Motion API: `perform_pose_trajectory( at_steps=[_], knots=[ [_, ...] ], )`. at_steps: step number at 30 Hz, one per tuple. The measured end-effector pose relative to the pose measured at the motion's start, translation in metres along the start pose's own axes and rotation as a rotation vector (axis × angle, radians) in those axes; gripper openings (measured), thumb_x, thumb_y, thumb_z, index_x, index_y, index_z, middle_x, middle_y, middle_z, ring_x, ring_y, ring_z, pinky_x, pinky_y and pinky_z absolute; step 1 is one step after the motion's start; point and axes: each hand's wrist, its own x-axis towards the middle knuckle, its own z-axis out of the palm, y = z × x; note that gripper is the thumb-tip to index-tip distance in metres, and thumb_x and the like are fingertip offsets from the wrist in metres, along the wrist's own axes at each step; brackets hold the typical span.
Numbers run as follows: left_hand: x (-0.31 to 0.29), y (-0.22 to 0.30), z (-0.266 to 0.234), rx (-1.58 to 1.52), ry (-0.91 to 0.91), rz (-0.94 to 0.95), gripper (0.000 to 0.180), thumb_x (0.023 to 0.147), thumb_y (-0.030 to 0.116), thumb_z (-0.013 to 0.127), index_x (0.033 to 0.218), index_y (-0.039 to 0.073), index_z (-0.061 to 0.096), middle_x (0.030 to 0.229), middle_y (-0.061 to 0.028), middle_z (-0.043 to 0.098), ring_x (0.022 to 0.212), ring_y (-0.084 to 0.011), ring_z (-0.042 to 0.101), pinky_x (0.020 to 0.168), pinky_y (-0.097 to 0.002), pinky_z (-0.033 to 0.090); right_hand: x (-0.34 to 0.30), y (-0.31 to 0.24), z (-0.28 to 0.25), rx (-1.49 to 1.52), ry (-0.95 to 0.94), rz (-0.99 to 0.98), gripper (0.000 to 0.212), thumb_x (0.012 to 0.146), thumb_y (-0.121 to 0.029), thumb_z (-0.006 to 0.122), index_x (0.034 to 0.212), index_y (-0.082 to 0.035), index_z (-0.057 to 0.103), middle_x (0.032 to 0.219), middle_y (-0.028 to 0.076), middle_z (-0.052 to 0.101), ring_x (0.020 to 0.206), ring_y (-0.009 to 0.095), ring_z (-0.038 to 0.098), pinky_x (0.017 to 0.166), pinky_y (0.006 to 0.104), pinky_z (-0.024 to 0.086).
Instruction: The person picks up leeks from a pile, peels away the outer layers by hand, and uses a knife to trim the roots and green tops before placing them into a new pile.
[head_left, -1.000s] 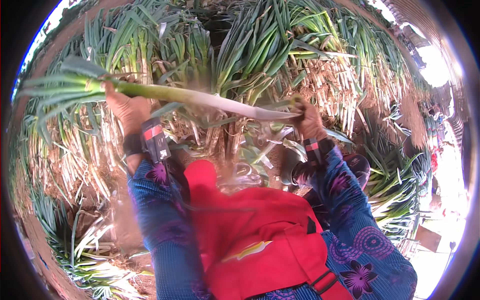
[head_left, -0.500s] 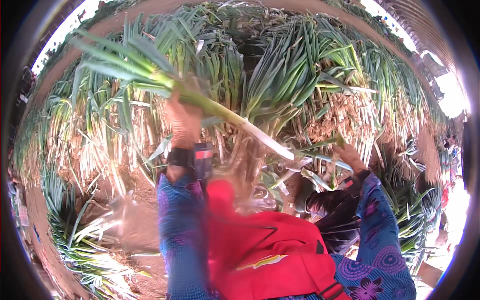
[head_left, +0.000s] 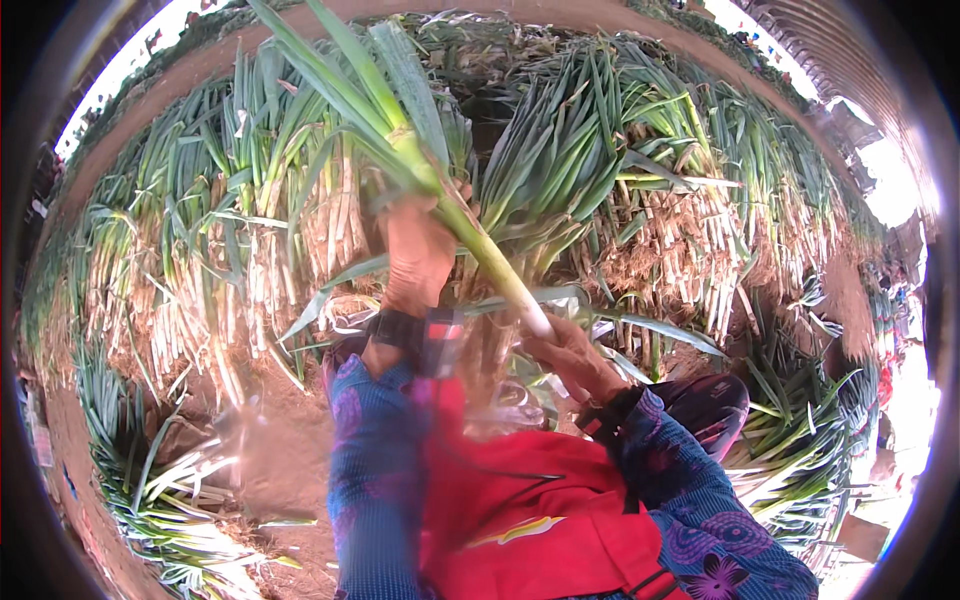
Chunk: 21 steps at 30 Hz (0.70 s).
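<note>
one long leek (head_left: 490, 258) is up off the ground, aslant between the person's two grips: leafy end to upper left, white end to lower right. left grip (head_left: 415, 250): wrapped around the green shaft, just below the point where the leaves fan out. right grip (head_left: 580, 362): at the white end, fingers bent; from here i cannot tell how firmly they close on it.

dark wristband (head_left: 396, 330) at the left wrist, a small device (head_left: 442, 338) with a red patch next to it, blurred. patterned blue sleeves (head_left: 375, 490) on both arms; red apron (head_left: 590, 562) over the person's front.

beyond the held leek: a thick upright bundle (head_left: 555, 150) of leeks, green tops up. further rows stand to either side, pale shafts and brown roots toward the ground. loose pile (head_left: 185, 490) at lower left, white ends lying across bare brown soil (head_left: 290, 440). another pile (head_left: 795, 430) at the right, beyond the right arm. corrugated roof (head_left: 845, 55) at upper right.
</note>
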Motion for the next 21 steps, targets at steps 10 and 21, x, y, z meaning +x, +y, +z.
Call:
perform_pose_trajectory(
  at_steps=[10,21],
  knots=[
    [-0.014,-0.033,0.008,0.176,0.014,-0.035,0.025,0.086,0.017,0.058,0.110,0.009,0.053,0.095,-0.0069,0.060,0.086,-0.0211,0.060,0.074,-0.0371,0.051,-0.027,0.022,-0.040,-0.495,0.402,-0.238,0.043,0.077,-0.021,0.073,0.115,-0.005,0.061,0.086,0.009,0.067,0.074,0.016,0.063,0.067,0.0309,0.050],
    [-0.033,-0.054,0.003,0.130,0.102,0.009,0.017,0.086,0.006,0.060,0.103,0.009,0.058,0.088,-0.0046,0.062,0.078,-0.0174,0.061,0.069,-0.0310,0.051,-0.051,0.015,-0.042,-0.018,-0.004,-0.108,0.037,0.084,-0.033,0.065,0.104,-0.003,0.061,0.076,-0.005,0.051,0.065,0.004,0.045,0.056,0.0212,0.034]
  ],
)
